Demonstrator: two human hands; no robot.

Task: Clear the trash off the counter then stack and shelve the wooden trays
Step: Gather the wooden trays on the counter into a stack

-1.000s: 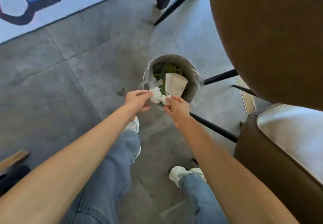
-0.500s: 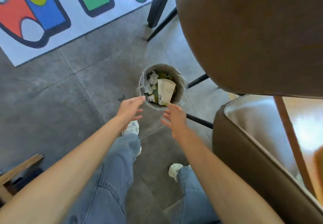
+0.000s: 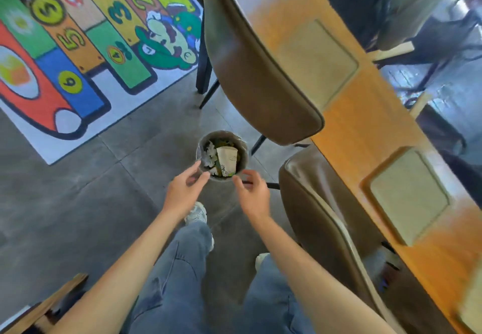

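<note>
Fingers [image 3: 202, 176] of the left hand [image 3: 182, 195] are spread loosely and hold nothing; those of the right hand [image 3: 253, 193] are half curled, also with nothing between them. Both hands hover just above the near rim of a small round trash bin [image 3: 243, 148] that stands on the grey floor [image 3: 78, 203]. Inside the bin lie a paper cup [image 3: 227, 160] and crumpled white paper [image 3: 210, 155] on top of something green. To the right, past two brown chairs [image 3: 260, 78], is the orange wooden tabletop [image 3: 352, 125] with two pale wooden trays [image 3: 317, 60], well apart from each other and not yet stacked. They look blurred, so I cannot tell if any trash is on them.

As a risk, I judge that the bin is light and close to the feet and a chair leg, so a careless step toward the trays could knock it over and spill the trash. The chairs also stand between the person and the tabletop, so a tray could catch on a chair back.

For writing, the colourful floor mat [image 3: 78, 54] shows the numbers 1, 2, 3, 4, 5 and 6. A print on the cup is too small to read.
</note>
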